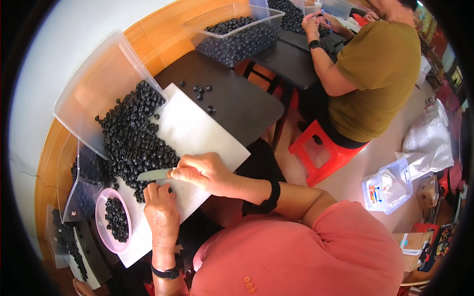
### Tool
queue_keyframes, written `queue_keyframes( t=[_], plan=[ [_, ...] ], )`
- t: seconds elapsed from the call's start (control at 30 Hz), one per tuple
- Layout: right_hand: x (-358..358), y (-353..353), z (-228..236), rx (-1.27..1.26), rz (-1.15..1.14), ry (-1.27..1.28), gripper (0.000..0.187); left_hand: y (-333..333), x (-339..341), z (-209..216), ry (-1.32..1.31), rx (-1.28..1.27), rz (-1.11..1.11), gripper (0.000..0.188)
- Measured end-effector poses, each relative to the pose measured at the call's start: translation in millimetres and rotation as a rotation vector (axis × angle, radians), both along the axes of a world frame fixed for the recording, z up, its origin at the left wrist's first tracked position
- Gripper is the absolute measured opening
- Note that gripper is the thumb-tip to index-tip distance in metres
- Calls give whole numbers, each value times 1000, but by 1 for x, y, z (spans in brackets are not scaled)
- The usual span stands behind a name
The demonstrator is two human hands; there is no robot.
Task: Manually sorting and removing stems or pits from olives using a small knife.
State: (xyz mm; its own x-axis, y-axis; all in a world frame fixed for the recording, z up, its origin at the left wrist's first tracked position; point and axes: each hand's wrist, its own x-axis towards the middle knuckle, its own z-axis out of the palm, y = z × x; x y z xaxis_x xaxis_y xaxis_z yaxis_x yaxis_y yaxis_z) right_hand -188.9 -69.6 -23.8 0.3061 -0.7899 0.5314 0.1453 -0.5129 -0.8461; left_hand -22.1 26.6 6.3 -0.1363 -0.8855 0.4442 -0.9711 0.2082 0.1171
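My right hand (205,173) is closed around the handle of a knife (153,175). Its pale blade points left, over the near edge of a heap of small black round pieces with holes (133,140). Just below the blade, my left hand (162,207) has its fingers bent and drawn together over the white board (200,129). A dark piece shows by the left fingertips, but what they grip is mostly hidden. A pink oval bowl (98,219) with more black pieces stands left of that hand, on the board's edge.
A clear plastic bin (84,106) lies tipped behind the heap. Loose pieces (199,91) dot the dark table (237,96). Beyond is another full bin (237,42). A person in an olive shirt (375,74) sits at right on a red stool (323,148), hands over black pieces.
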Motion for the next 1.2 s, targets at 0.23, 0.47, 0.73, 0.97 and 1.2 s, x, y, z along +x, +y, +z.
queue_keyframes(
  t=[0.23, 0.47, 0.73, 0.97, 1.2],
  plan=[
    [-5, -3, -3, -12, 63, 120, 25, 1, -1, -10, -44, -73, 15, 22],
    [6, 0, -7, 36, 33, 38, 35, 10, 0, -19, 23, -219, 85, 18],
    [1, -4, -3, 39, 116, -17, 28, 5, -1, -20, 459, -157, 29, 17],
    [6, -8, -2, 23, 75, 119, 36, -2, 0, -8, 1565, 155, -107, 17],
    [12, -8, 2, -50, 0, 237, 44, -8, 5, -20, 1801, 157, -213, 17]
  ],
)
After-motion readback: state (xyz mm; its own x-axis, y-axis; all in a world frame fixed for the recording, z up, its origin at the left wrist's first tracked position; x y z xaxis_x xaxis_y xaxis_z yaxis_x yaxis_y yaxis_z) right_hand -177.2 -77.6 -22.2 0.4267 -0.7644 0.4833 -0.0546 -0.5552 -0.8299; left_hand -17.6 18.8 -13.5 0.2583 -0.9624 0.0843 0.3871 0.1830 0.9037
